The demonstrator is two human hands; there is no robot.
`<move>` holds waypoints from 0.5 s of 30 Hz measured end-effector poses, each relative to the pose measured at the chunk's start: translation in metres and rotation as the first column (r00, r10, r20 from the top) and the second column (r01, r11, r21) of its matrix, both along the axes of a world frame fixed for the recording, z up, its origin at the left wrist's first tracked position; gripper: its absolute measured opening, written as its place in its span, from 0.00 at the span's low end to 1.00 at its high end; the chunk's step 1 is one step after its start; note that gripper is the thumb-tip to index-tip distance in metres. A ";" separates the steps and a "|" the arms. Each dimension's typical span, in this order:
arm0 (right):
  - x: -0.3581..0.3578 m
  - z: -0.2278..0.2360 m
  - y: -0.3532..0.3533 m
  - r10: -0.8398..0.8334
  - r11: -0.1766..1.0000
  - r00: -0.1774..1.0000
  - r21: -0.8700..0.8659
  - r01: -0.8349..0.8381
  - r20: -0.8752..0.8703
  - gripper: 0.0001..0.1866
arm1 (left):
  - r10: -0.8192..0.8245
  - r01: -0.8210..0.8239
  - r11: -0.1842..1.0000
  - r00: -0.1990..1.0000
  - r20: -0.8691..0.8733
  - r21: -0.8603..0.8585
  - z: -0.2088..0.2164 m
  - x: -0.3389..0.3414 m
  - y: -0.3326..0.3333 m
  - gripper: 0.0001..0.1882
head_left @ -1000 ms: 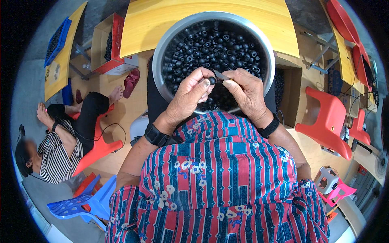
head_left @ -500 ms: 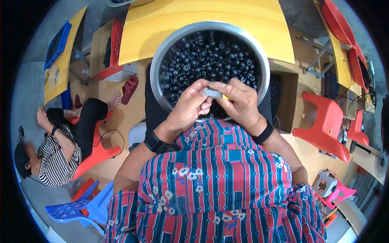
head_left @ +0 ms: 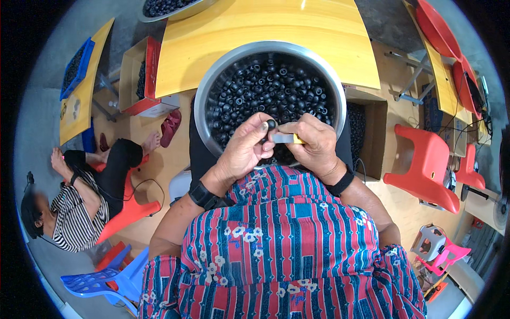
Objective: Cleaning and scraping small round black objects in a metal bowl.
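Note:
Over a wide metal basin [head_left: 340, 95] filled with small black round pieces [head_left: 265, 87], my two hands work close together. A single round black piece [head_left: 271, 124] is pinched between thumb and fingers of my left hand [head_left: 240, 149]. In my right hand [head_left: 317, 141] is a small knife [head_left: 283, 138] with a flat grey blade and a bit of yellow at its handle. Its blade points left, toward the left fingertips, just below the black piece. Most of the handle is hidden in my right fingers. Many of the loose pieces show a hole.
A yellow table [head_left: 223, 45] stands beyond the basin, with another metal basin [head_left: 172, 10] at its far left. Cardboard boxes [head_left: 377, 133] flank it, holding black pieces. To the right stands a red stool [head_left: 422, 165]. At the left a person [head_left: 85, 202] sits on a red chair.
The knife blade has come down and away from my left thumb, and the black piece now shows in the left fingertips. The whole view has shifted slightly.

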State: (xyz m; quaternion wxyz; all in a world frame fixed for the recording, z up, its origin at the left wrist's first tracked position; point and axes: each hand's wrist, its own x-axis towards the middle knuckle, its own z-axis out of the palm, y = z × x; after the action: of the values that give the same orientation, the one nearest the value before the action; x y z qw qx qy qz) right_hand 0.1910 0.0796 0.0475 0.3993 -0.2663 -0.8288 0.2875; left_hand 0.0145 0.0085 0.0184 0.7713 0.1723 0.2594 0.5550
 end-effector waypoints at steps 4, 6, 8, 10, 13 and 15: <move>0.003 -0.003 0.003 -0.055 0.997 0.997 -0.050 0.052 -0.056 0.07 | 0.049 -0.046 0.997 0.998 -0.047 0.054 0.017 -0.009 0.013 0.10; 0.004 -0.002 0.003 -0.061 0.996 0.997 -0.073 0.058 -0.050 0.07 | 0.083 -0.078 0.995 0.994 -0.076 0.065 0.019 -0.009 0.018 0.10; 0.004 -0.002 0.003 -0.065 0.994 0.996 -0.086 0.060 -0.054 0.06 | 0.107 -0.099 0.992 0.989 -0.100 0.078 0.019 -0.010 0.025 0.08; 0.005 -0.003 0.004 -0.067 0.994 0.995 -0.088 0.060 -0.068 0.06 | 0.113 -0.099 0.992 0.977 -0.181 0.082 0.018 -0.013 0.033 0.07; 0.006 -0.002 0.004 -0.087 0.993 0.994 -0.090 0.081 -0.069 0.07 | 0.196 -0.100 0.973 0.836 -0.512 0.208 0.021 -0.017 0.044 0.07; 0.006 -0.002 0.004 -0.094 0.992 0.993 -0.087 0.087 -0.075 0.07 | 0.440 -0.033 0.887 0.367 -0.820 0.461 0.022 -0.008 0.052 0.08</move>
State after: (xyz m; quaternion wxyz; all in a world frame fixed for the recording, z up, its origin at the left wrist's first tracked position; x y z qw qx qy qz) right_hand 0.1968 0.0836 0.0453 0.4329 -0.3086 -0.7867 0.3137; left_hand 0.0067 0.0602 0.0406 0.3666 0.5466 0.5491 0.5152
